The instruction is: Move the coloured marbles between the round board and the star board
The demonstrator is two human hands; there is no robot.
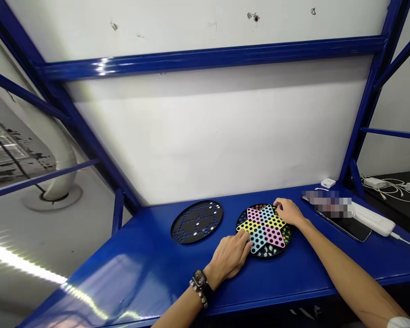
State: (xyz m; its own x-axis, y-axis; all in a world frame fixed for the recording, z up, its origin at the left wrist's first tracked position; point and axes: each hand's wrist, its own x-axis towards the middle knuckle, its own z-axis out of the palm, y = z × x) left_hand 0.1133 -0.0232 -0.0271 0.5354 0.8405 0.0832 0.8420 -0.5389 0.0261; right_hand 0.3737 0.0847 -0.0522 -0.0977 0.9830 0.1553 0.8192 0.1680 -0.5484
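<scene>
Head cam, hands (229, 255) (289, 212) at star bd (264, 224)

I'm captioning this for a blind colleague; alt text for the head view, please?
A person's left hand and right hand at opposite sides of a round black game board with a pink, yellow and blue star, on a glossy blue table. A perforated round black disc lies left; a black smartphone, right.

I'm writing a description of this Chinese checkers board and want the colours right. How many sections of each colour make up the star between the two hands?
Pink sections: 2
Light blue sections: 2
Yellow sections: 2
Total: 6
</scene>
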